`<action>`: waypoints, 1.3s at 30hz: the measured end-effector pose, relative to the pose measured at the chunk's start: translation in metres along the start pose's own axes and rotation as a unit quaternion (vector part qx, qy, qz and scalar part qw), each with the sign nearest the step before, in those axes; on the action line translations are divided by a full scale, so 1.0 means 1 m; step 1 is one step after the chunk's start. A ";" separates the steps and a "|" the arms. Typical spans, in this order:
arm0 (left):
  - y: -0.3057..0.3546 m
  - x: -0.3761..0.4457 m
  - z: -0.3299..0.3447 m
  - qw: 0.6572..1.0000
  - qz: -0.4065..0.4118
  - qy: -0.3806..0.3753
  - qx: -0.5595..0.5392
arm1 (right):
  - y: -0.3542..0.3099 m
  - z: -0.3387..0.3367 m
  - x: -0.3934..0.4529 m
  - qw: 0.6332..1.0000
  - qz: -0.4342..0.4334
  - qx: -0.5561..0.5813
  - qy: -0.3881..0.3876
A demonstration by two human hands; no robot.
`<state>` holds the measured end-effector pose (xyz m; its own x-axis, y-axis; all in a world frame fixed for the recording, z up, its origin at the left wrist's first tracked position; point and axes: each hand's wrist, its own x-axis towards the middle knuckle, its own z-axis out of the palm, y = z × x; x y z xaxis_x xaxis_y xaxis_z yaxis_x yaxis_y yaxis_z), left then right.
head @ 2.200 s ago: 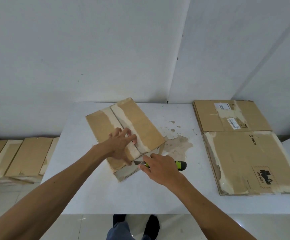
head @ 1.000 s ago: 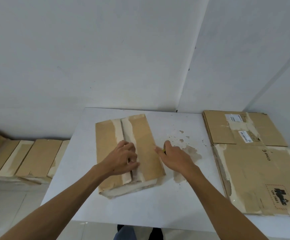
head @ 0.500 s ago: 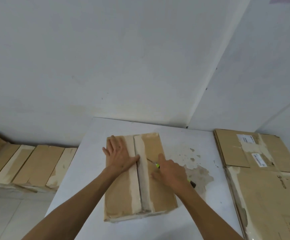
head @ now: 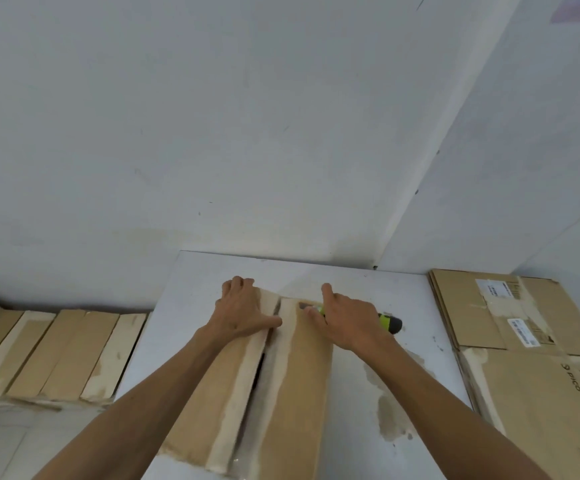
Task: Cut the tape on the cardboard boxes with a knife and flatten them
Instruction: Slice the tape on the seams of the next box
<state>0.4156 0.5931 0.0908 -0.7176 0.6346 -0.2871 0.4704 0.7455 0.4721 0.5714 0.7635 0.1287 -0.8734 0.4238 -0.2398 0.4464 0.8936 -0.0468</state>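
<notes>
Hands at box (head: 292,393) far edge: left (head: 243,313) flat, right (head: 345,322) gripping knife (head: 387,322).

Head view: worn on the head, facing forward and down, close over the table (head: 350,393).
Upper frame: white wall (head: 247,116).

Box (head: 292,393) on table (head: 368,282), hands atop

White table (head: 357,441) carries cardboard box (head: 299,393), flattened boxes (head: 538,386)
</notes>
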 end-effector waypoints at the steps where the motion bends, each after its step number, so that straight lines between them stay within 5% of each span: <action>1: 0.000 0.001 -0.004 0.999 0.022 -0.023 -0.004 | 0.001 -0.001 0.006 1.000 -0.015 -0.020 -0.001; 8: 0.005 0.011 -0.007 0.989 0.082 -0.103 0.072 | 0.005 0.013 0.033 0.992 -0.095 -0.063 -0.060; 25: 0.002 0.014 -0.019 0.989 0.089 -0.104 0.054 | 0.017 0.015 0.077 0.976 -0.189 0.010 -0.103; 35: 0.006 0.012 -0.023 0.991 0.080 -0.111 0.011 | 0.068 -0.022 0.090 0.990 -0.040 0.063 -0.123; 39: 0.007 0.024 -0.052 0.995 0.064 -0.024 -0.078 | 0.038 -0.019 0.068 0.984 0.001 0.076 -0.161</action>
<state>0.3753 0.6029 0.1308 -0.6298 0.7341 -0.2539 0.4689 0.6199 0.6292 0.5254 0.8294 0.1288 -0.7765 0.3358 -0.5332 0.4943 0.8494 -0.1850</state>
